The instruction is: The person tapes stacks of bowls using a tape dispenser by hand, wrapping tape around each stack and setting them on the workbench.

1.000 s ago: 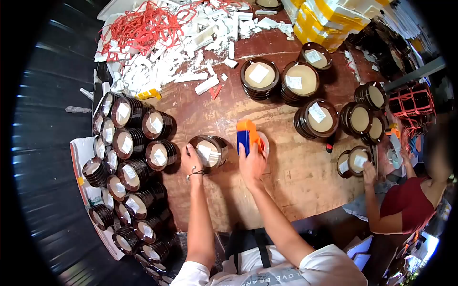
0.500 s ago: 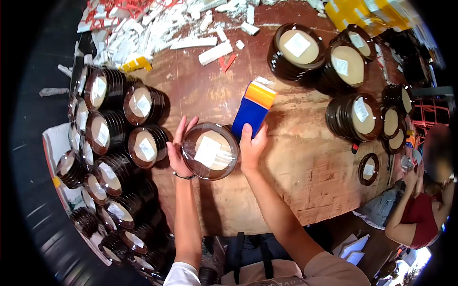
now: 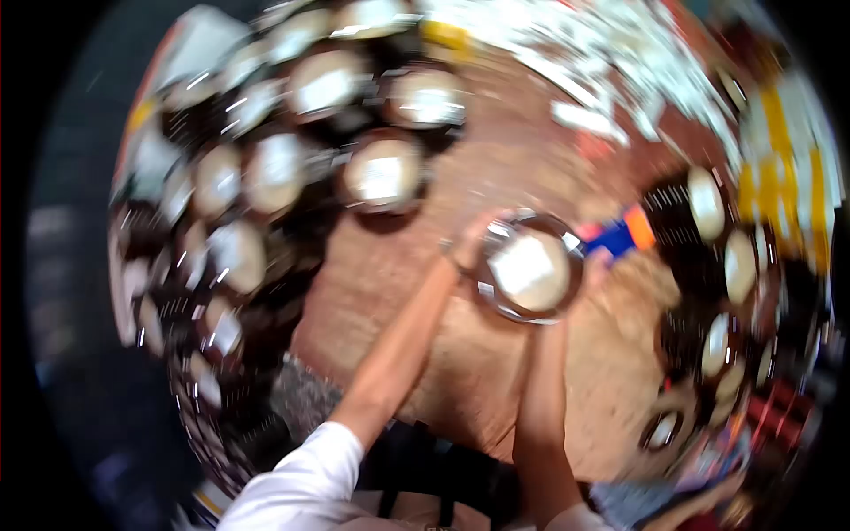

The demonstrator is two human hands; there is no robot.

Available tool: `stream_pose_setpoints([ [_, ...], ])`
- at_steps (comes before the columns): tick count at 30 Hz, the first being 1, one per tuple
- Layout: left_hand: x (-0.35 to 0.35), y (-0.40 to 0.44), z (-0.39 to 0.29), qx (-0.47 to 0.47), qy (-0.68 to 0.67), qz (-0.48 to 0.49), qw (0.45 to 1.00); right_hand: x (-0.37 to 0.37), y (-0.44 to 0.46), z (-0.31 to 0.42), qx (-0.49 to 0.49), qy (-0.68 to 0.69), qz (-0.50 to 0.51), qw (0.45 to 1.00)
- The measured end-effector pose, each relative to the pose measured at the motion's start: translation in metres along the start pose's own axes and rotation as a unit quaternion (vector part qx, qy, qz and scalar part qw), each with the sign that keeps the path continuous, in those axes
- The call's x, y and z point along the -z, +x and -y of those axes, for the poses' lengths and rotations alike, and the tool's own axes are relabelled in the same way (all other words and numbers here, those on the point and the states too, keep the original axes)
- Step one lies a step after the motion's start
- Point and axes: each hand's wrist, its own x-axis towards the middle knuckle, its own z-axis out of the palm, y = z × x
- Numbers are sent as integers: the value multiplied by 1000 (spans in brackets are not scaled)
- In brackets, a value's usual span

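A round brown-rimmed plate (image 3: 531, 271), with a tan centre and a white square label, is held above the table, tilted toward me. My left hand (image 3: 481, 237) grips its left edge, the fingers partly hidden behind the rim and blurred. My right hand (image 3: 597, 258) is at the plate's right side, closed round a blue block with an orange end (image 3: 620, 235). Whether the right fingers also touch the plate, I cannot tell. Stacks of similar plates (image 3: 382, 177) stand to the left of my left hand.
More plate stacks (image 3: 706, 203) stand on the right of the wooden table (image 3: 416, 327). A single plate (image 3: 662, 430) lies near its right front edge. White foam scraps (image 3: 611, 75) cover the back, and a yellow-taped package (image 3: 779, 190) sits at the far right.
My view has turned left, so the table appears rotated and everything is blurred. The plate and both hands appear farther right in view, and the blue block now points more to the right.
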Motion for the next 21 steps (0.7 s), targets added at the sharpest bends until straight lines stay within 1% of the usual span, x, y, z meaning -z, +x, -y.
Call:
stream_pose_setpoints([
  [1,20,12,26,-24,78,21,996,5,-3,8,1,-9,13,1000],
  [2,1,-3,14,-162,226,55,959,13,-14,17,-1,-22,18,1000],
  [3,-8,-23,16,-156,236,58,957,25,-23,29,2,-39,20,999],
  [4,-19,-48,15,-162,228,46,959,37,-35,41,1,-62,21,998],
  [5,-30,-79,12,-144,220,21,965,46,-51,52,5,-88,27,996],
  [6,-35,-109,10,-163,266,8,950,57,-67,61,11,-113,32,993],
  [7,-41,-137,20,-177,172,20,969,66,-81,66,13,-133,40,990],
  [8,-40,-167,35,-244,229,-15,942,78,-100,72,16,-153,45,987],
  [9,-51,-203,33,-256,217,-24,942,86,-121,76,21,-165,55,985],
  [10,-54,-234,39,-265,262,-58,926,97,-136,80,22,-179,72,981],
  [11,-54,-262,59,-256,261,-93,926,106,-152,84,18,-191,97,977],
  [12,-52,-289,73,-272,247,-123,922,114,-169,85,16,-197,117,973],
  [14,-56,-350,64,-241,211,-168,932,118,-209,81,-4,-206,173,963],
  [15,-52,-371,69,-273,190,-199,922,118,-228,79,-16,-207,197,958],
  [17,-36,-416,75,-260,172,-246,918,112,-267,70,-40,-204,248,946],
  [19,-15,-457,62,-268,226,-284,892,101,-305,60,-63,-197,293,933],
  [21,19,-485,60,-305,250,-296,870,86,-343,42,-86,-189,325,923],
])
